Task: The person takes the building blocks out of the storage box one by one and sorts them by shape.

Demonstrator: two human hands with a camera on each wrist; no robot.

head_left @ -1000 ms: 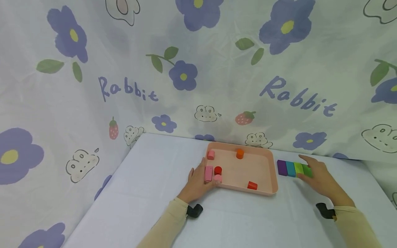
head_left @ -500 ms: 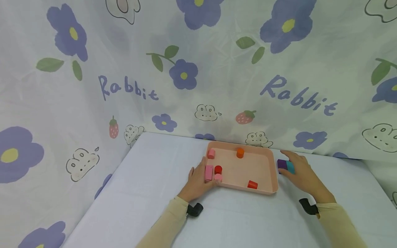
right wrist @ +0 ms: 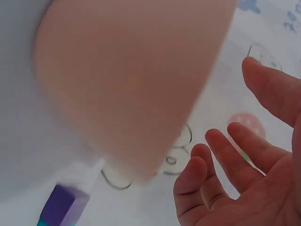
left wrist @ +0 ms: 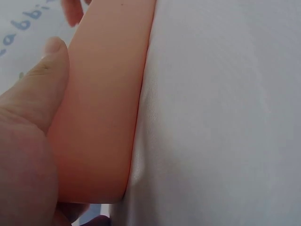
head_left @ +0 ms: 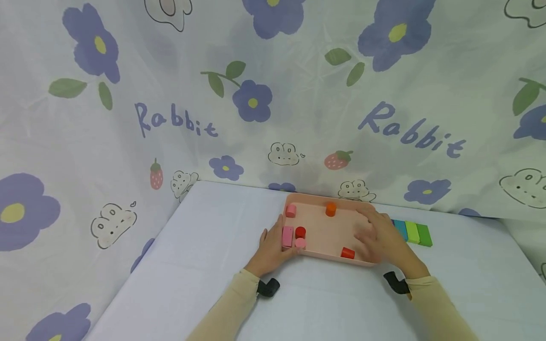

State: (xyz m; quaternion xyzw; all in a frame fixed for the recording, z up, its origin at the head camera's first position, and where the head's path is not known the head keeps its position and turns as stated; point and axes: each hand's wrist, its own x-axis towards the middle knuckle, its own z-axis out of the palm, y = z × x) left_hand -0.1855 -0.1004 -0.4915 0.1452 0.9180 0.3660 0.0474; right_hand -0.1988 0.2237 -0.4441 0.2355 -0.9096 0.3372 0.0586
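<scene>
A peach-coloured tray (head_left: 315, 235) lies on the table and bears several small blocks. My left hand (head_left: 268, 253) holds its near left corner, the thumb along the front wall and the fingers along the left side. In the left wrist view the thumb (left wrist: 40, 82) lies against the tray's outer wall (left wrist: 101, 103). Above the tray's right end hovers my right hand (head_left: 379, 237), fingers spread and loosely bent. Its palm and fingers (right wrist: 235, 160) hold nothing in the right wrist view. Near the left hand are a pink rectangular block (head_left: 287, 236), a red cylinder (head_left: 300, 232) and a light pink cylinder (head_left: 300, 243).
Also in the tray are another pink cylinder (head_left: 291, 210), an orange cylinder (head_left: 331, 209) and a red block (head_left: 347, 253). Right of it stands a row with blue (head_left: 401, 229), yellow-green (head_left: 412, 232) and green (head_left: 424, 235) blocks, plus a purple block (right wrist: 59, 205). A patterned cloth (head_left: 298, 94) hangs behind.
The right hand has moved left, from the green end of the block row, past the purple end, to above the tray. The left hand and the blocks stay in place.
</scene>
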